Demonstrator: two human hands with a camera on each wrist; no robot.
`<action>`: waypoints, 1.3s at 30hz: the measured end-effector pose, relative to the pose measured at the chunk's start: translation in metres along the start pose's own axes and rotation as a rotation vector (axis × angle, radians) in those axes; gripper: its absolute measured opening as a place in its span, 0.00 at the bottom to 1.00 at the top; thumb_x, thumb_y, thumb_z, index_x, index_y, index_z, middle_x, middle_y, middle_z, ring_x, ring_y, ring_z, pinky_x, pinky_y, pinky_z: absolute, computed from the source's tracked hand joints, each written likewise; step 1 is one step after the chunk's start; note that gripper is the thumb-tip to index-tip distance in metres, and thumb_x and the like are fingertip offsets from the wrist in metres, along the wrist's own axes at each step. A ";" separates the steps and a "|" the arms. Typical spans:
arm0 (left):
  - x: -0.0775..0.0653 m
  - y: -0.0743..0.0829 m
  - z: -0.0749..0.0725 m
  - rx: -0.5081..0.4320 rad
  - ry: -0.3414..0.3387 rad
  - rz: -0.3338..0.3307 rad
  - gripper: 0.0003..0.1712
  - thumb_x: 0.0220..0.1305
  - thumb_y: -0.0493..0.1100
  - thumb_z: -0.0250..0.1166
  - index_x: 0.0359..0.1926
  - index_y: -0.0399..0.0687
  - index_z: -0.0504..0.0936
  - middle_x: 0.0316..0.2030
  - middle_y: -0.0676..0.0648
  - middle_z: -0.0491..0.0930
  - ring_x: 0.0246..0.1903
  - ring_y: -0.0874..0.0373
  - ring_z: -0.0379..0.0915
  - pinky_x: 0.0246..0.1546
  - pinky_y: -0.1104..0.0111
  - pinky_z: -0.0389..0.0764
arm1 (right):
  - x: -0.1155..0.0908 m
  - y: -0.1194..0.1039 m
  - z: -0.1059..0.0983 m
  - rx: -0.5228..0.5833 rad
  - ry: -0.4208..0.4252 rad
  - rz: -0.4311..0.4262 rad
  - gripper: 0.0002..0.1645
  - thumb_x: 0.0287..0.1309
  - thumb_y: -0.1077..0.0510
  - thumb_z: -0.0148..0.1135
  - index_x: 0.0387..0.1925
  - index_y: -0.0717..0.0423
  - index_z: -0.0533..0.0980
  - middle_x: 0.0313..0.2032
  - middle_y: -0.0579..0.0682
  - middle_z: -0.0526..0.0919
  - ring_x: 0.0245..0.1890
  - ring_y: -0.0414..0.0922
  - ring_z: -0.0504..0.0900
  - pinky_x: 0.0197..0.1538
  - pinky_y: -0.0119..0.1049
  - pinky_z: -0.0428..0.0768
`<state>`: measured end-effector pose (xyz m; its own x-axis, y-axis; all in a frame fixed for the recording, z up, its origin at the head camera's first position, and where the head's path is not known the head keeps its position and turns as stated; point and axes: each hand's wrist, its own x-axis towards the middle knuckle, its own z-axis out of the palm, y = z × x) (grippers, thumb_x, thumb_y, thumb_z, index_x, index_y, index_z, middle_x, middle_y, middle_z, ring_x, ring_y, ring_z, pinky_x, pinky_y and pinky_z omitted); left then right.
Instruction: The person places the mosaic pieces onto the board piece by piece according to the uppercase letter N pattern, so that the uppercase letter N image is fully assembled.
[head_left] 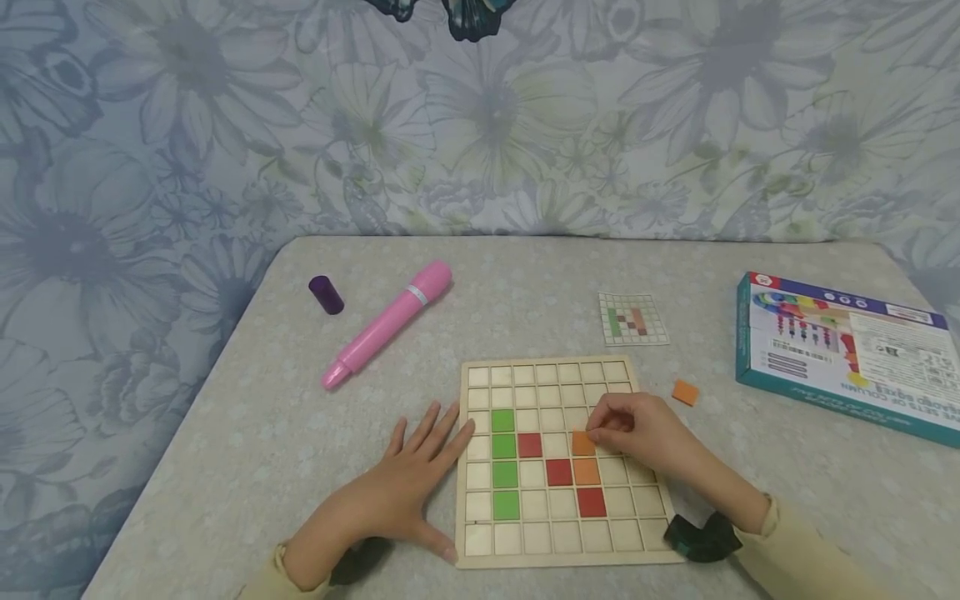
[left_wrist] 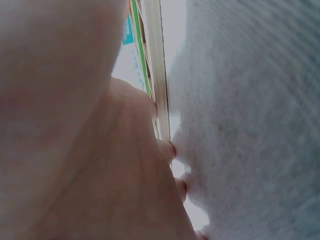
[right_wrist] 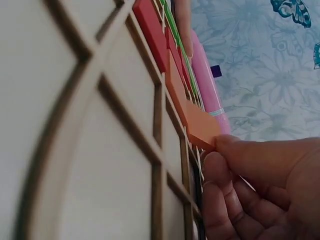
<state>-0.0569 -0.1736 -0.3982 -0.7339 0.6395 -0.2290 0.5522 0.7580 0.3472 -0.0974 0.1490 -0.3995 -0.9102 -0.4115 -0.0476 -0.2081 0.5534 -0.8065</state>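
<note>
A wooden grid board [head_left: 536,539] lies on the table, with green tiles [head_left: 505,474] in one column and red tiles [head_left: 558,472] stepping down diagonally. One orange tile [head_left: 586,472] sits in a cell right of the middle red one. Just above it, my right hand [head_left: 637,429] pinches another orange tile [right_wrist: 202,125] between thumb and finger; in the right wrist view this tile stands tilted at its cell. My left hand [head_left: 405,483] is spread flat, its fingers and thumb touching the board's left edge.
A loose orange tile [head_left: 686,392] lies right of the board. Behind the board is a small pattern card [head_left: 633,320]. A teal-edged box [head_left: 847,354] stands at the right. On the left lie a pink pen-shaped case [head_left: 390,323] and a purple cap [head_left: 326,295].
</note>
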 end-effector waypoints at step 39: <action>0.001 -0.001 0.002 0.007 0.009 0.005 0.75 0.23 0.82 0.55 0.68 0.55 0.31 0.67 0.48 0.22 0.65 0.47 0.17 0.57 0.42 0.30 | -0.026 0.059 -0.071 -0.330 0.301 0.055 0.09 0.48 0.62 0.64 0.34 0.57 0.76 0.24 0.46 0.73 0.23 0.36 0.68 0.24 0.29 0.66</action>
<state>-0.0574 -0.1735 -0.4005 -0.7344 0.6424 -0.2189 0.5587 0.7554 0.3425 -0.1115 0.2442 -0.4041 -0.9765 -0.1736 0.1280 -0.2156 0.7900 -0.5739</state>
